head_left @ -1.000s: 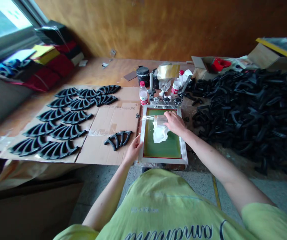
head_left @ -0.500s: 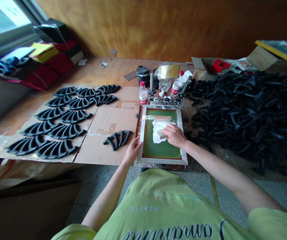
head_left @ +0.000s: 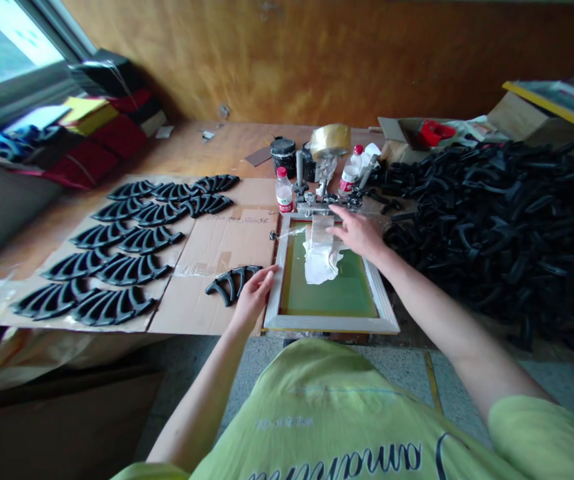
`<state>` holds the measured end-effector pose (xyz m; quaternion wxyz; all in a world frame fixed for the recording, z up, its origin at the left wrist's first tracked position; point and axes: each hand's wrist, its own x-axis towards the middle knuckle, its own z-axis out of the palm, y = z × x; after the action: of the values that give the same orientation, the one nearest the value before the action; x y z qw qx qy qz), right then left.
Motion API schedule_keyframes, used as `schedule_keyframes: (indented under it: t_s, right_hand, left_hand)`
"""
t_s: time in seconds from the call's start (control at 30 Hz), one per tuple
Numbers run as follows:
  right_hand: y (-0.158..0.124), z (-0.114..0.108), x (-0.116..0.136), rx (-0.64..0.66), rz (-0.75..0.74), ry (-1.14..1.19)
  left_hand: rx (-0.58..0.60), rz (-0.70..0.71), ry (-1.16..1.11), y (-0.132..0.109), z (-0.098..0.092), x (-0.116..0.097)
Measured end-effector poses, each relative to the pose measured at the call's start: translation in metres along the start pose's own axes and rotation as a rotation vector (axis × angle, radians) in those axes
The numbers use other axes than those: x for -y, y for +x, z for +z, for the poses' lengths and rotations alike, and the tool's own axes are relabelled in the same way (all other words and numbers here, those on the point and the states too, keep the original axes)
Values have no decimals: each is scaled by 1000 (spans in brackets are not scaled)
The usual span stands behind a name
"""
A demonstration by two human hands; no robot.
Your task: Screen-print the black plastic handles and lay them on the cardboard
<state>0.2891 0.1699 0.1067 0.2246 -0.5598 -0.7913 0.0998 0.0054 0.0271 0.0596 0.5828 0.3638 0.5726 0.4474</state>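
A silver-rimmed printing screen (head_left: 383,323) with green mesh lies before me, its near edge looking raised. White ink (head_left: 321,263) is smeared on the mesh. A squeegee (head_left: 323,229) stands at the far end of the ink. My right hand (head_left: 359,233) is beside the squeegee, index finger stretched out and fingers apart; whether it touches the squeegee is hard to see. My left hand (head_left: 255,293) is at the screen's left side with fingers extended, holding nothing visible. Just left of it, several curved black handles (head_left: 227,285) lie on cardboard.
Fanned rows of black handles (head_left: 129,260) cover the cardboard (head_left: 201,243) at left. A large heap of black parts (head_left: 477,233) fills the right side. A bottle (head_left: 284,192), black tub (head_left: 283,153), tape roll (head_left: 331,139) and metal clamp (head_left: 317,207) stand behind the screen.
My right hand and the squeegee have moved toward the screen's far end, and the fingers have spread. The screen's near edge has risen. My left hand has shifted slightly left.
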Motion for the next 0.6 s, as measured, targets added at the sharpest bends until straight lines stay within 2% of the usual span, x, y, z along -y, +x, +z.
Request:
schedule_keyframes:
  t_s: [0.1, 0.17, 0.2, 0.27, 0.37, 0.43, 0.5, 0.57, 0.6]
  right_hand:
    - [-6, -19, -48, -213, 198, 70]
    - [-28, -13, -73, -232, 294, 87]
    - [-41, -3, -79, -174, 302, 87]
    - [-69, 26, -75, 10, 221, 62]
    - [-97, 69, -47, 184, 42, -78]
    - [-103, 84, -27, 214, 34, -192]
    - [-104, 88, -10, 239, 118, -239]
    - [-108, 87, 7, 217, 198, -220]
    - [-113, 87, 18, 178, 212, -198]
  left_hand:
    - [-63, 149, -88, 7, 10, -38]
    - [-81, 285, -132, 19, 20, -66]
    - [-73, 345, -144, 26, 25, -81]
    - [-35, 421, -146, 41, 33, -109]
    - [-10, 465, -144, 55, 41, -135]
    - [-54, 472, -172, 53, 44, -130]
    - [-58, 378, -170, 40, 48, -103]
    - [64, 125, -104, 17, 55, -60]
    - [210, -74, -37, 3, 59, -37]
